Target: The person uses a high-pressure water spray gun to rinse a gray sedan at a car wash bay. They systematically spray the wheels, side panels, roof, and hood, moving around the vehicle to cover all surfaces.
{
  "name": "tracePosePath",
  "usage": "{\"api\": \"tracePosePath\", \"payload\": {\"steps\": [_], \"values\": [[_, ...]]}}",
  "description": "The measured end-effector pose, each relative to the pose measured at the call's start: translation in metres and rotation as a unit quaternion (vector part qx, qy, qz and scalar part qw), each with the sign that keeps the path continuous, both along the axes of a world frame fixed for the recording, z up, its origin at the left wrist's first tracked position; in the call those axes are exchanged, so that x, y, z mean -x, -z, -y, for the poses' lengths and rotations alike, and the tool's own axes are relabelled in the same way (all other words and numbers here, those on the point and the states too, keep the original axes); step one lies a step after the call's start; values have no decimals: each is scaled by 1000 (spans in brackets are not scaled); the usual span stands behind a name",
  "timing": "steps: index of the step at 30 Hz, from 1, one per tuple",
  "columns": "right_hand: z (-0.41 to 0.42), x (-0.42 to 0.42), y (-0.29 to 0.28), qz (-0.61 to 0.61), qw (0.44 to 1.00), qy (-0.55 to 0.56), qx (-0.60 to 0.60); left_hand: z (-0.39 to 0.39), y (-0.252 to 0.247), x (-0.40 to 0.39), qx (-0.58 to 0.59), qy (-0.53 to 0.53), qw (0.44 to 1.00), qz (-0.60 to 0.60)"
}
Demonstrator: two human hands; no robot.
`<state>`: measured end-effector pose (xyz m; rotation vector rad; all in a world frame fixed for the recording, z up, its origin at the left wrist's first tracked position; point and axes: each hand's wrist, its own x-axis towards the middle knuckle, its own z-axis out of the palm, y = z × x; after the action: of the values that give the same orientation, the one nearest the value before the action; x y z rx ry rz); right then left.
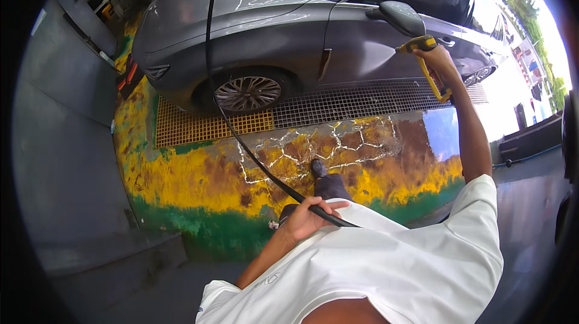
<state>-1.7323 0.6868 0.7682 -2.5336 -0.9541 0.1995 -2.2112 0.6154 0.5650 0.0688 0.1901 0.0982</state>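
Note:
My right hand [438,62] is closed around a yellow and black spray gun [420,45] at the upper right. A white fan of spray leaves its nozzle towards the side of a grey car [353,48], below the wing mirror [400,17]. My left hand [312,219] holds a black hose [289,190] at my waist, with some fingers stretched out over it. The hose runs up past the front wheel [249,93] and across the fender and hood. Where the hose goes behind my body is hidden.
Yellow grating [212,120] and dark grating [353,101] lie along the car's near side. The worn yellow and green floor [190,183] looks wet in places. A grey wall [68,143] stands at the left. A dark ledge [531,134] is at the right.

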Motion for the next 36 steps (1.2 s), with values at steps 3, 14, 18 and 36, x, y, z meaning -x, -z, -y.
{"api": "tracePosePath", "payload": {"steps": [3, 14, 18, 36], "values": [[-38, 36, -1, -47, 998, -31, -12, -29, 4, 12, -27, -80, 996, 1], [-327, 165, 45, -108, 973, -203, -5, -158, 0, 83, 15, -263, 964, -33], [-394, 269, 50, -145, 941, -306, -1, -195, -7, 112, 106, -359, 923, -83], [-473, 417, 112, -39, 925, -369, 86, -350, 13, 183, 252, -477, 831, -135]]}}
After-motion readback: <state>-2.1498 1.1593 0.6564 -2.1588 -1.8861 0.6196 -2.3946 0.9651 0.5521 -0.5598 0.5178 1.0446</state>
